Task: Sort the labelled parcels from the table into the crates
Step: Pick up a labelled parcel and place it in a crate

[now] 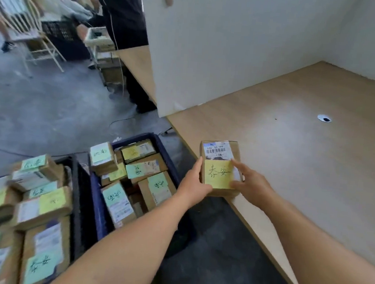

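Observation:
A small cardboard parcel (221,153) with a barcode label and a yellow handwritten note lies at the wooden table's (293,150) near left edge. My left hand (195,182) grips its left side, thumb along the edge. My right hand (249,184) holds its right side, fingers curled round it. Left of the table, on the floor, a dark blue crate (96,193) holds several parcels with green and yellow notes. A black crate (75,200) further left is piled with more labelled parcels.
A white partition board (233,55) stands on the table's far side, with a person behind it holding its top edge. A small white disc (324,118) lies on the tabletop. Chairs, another black crate and cables occupy the grey floor beyond.

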Tool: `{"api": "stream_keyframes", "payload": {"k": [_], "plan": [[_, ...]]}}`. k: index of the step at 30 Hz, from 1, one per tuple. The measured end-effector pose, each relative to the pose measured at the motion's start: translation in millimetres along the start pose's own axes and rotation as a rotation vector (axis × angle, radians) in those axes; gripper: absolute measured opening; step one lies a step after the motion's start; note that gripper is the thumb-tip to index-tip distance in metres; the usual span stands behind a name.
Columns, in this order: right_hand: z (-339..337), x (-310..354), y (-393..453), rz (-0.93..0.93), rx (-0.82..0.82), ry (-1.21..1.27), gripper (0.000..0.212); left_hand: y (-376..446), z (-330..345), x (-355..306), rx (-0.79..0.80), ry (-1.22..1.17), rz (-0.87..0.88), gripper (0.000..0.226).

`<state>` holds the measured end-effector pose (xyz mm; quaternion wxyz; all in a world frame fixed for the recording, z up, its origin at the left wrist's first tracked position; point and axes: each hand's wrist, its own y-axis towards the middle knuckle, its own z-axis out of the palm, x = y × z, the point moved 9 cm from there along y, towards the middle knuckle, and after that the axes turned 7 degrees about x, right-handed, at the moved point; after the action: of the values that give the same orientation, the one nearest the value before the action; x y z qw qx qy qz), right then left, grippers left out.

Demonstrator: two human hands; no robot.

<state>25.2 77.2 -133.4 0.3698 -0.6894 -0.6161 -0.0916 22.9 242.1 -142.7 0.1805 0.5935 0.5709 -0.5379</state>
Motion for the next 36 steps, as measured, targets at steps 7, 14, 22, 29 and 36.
{"api": "stream_keyframes", "payload": {"k": [7,14,22,29,36], "plan": [[61,101,60,-0.151,0.078,-0.122,0.068,5,-102,61,-0.149,-0.020,-0.071,0.096],[131,169,118,-0.201,0.207,-0.163,0.071,20,-179,128,-0.207,-0.039,-0.147,0.095],[201,214,207,-0.186,0.311,-0.153,0.071,73,-249,197,-0.203,0.004,-0.221,0.093],[245,242,292,-0.182,0.377,-0.188,0.071,133,-304,241,-0.216,0.036,-0.262,0.095],[281,252,345,-0.161,0.425,-0.290,0.072,167,-326,275,-0.167,0.203,-0.321,0.072]]}}
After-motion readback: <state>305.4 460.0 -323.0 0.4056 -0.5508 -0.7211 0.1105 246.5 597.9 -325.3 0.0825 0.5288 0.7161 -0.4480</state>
